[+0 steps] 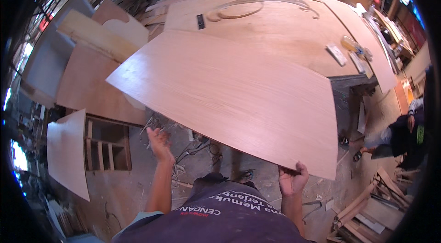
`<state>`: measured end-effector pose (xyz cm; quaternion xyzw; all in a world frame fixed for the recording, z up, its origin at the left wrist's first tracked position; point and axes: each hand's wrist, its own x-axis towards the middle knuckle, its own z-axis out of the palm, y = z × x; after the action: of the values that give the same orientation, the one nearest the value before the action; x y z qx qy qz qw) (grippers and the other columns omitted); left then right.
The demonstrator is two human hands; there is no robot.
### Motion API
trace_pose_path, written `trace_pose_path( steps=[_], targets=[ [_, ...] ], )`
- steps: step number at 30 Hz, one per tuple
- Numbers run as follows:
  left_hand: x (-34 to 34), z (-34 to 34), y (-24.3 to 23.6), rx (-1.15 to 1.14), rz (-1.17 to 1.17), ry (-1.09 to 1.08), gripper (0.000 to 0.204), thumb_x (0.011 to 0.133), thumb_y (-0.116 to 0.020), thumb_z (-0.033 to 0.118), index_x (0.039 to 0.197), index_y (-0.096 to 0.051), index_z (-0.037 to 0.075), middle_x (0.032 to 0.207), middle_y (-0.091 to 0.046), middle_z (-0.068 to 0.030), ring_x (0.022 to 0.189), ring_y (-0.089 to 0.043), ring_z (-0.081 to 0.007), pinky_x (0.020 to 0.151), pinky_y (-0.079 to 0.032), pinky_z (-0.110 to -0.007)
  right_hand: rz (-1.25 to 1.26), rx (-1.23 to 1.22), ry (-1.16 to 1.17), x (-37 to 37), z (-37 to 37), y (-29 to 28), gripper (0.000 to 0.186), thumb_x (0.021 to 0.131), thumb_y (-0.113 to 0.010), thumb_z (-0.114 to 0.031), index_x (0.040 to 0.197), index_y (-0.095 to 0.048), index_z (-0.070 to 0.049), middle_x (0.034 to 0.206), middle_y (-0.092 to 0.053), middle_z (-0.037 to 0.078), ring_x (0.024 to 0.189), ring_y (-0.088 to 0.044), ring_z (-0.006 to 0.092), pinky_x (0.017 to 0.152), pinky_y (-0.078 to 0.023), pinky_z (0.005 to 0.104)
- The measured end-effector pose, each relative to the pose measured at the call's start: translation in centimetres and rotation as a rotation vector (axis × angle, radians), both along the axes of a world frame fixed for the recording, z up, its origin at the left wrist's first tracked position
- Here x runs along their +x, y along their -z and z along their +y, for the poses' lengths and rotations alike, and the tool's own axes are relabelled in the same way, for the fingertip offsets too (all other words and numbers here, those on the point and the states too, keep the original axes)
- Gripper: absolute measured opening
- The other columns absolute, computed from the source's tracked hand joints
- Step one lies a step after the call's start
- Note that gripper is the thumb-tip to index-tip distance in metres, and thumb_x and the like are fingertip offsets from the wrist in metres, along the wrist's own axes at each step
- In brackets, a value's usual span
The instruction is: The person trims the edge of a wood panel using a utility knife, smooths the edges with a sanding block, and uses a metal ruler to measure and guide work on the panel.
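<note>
A large, light wood-grain panel (229, 100) rests partly over the workbench (275, 29), its near side jutting out toward me. My right hand (294, 179) grips the near edge close to the panel's right corner, thumb on top and fingers curled beneath. Off that same edge, further left, my left hand (159, 144) is held up with its fingers apart and nothing in it. A gap separates it from the panel.
On the bench lie a loosely coiled thin strip (264, 1), a small dark flat object (200, 21), a pale block (336, 54) and a yellowish bottle (351, 44). A cabinet carcass (108, 144) stands at left. Wood offcuts (372, 211) and a seated person (409, 132) are at right.
</note>
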<state>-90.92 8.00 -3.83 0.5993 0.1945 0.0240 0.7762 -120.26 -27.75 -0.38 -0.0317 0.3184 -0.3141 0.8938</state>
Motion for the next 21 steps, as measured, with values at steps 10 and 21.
trace_pose_path(
  steps=[10, 21],
  targets=[
    [5.8, 0.3, 5.6, -0.191, 0.561, 0.299, 0.088, 0.094, -0.066, 0.065, 0.156, -0.039, 0.008, 0.148, -0.049, -0.0211, 0.136, -0.051, -0.0387, 0.117, -0.035, -0.062, 0.235, 0.049, 0.036, -1.7, 4.7, 16.0, 0.037, 0.108, -0.058, -0.023, 0.140, -0.058, -0.004, 0.138, -0.066, 0.014, 0.128, -0.063, 0.0307, 0.110, -0.054, 0.0503],
    [16.0, 3.1, 12.2, 0.022, 0.580, 0.408, 0.066, 0.094, -0.072, 0.042, 0.146, -0.052, 0.006, 0.137, -0.060, -0.0186, 0.125, -0.060, -0.0368, 0.103, -0.050, -0.057, 0.241, 0.115, -0.113, 4.6, 8.6, 17.8, 0.043, 0.111, -0.049, -0.023, 0.147, -0.045, -0.001, 0.149, -0.052, 0.020, 0.143, -0.047, 0.0349, 0.126, -0.035, 0.0517]
  ],
)
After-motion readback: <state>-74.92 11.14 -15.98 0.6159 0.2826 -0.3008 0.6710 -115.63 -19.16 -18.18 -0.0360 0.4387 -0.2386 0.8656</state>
